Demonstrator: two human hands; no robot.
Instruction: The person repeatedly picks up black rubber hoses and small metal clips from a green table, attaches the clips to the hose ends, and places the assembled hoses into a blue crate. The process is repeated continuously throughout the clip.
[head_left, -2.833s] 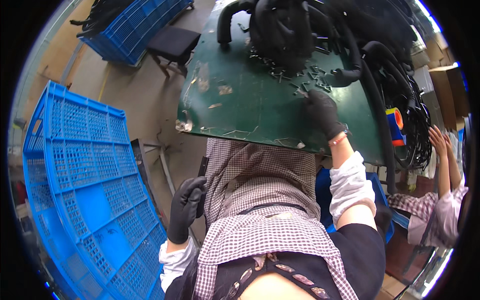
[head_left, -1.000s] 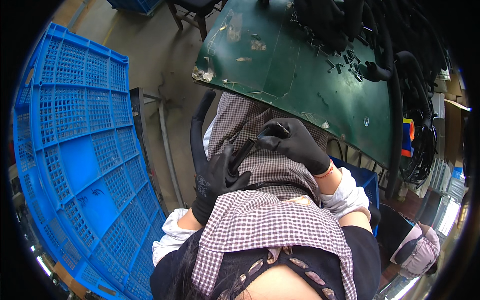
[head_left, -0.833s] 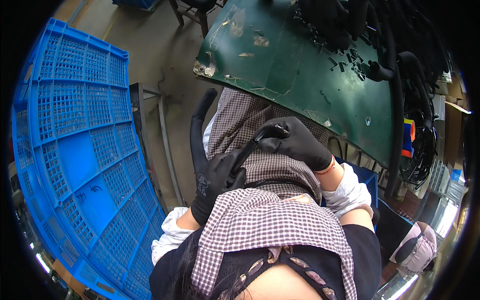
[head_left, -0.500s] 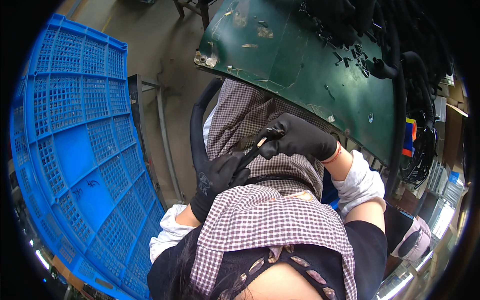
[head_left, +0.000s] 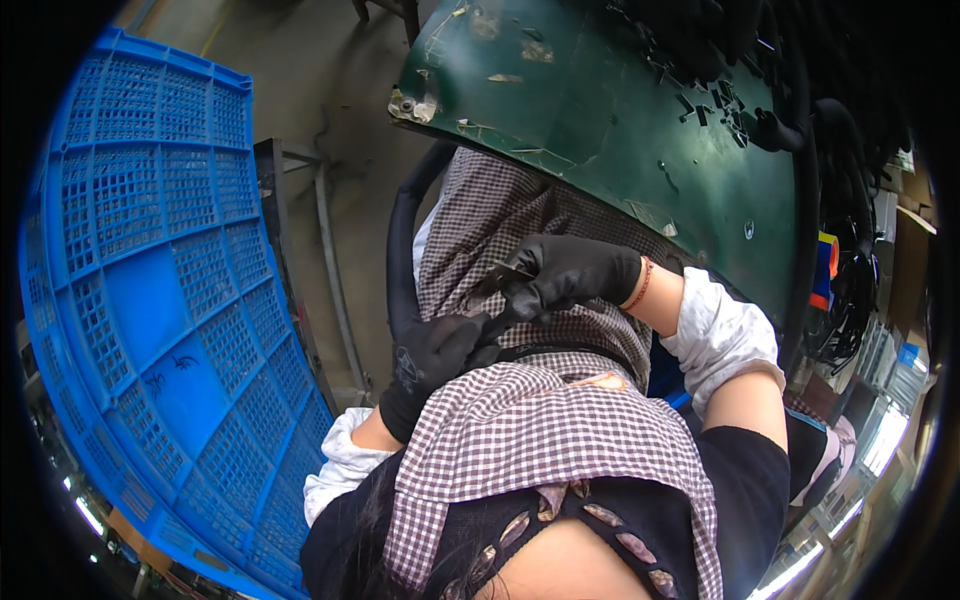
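Note:
My left hand, in a black glove, is closed around a long black foam-like hose over my lap. The hose curves up along my left leg toward the green table. Its near end points to my right hand, also in a black glove. That hand is closed, its fingertips pinching a small thin flat piece close to the hose end. The piece is dark and blurred, and I cannot make out its kind. Black glove against black hose hides where exactly they touch.
A green worn table stands ahead, with short black tube pieces and a heap of black hoses at its far right. A tall blue mesh crate stands on my left, beside a metal frame.
My right hand has shifted slightly left and turned, its fingers dipping toward the hose end. A pale tip between the hands no longer shows. The left hand stays nearly in place.

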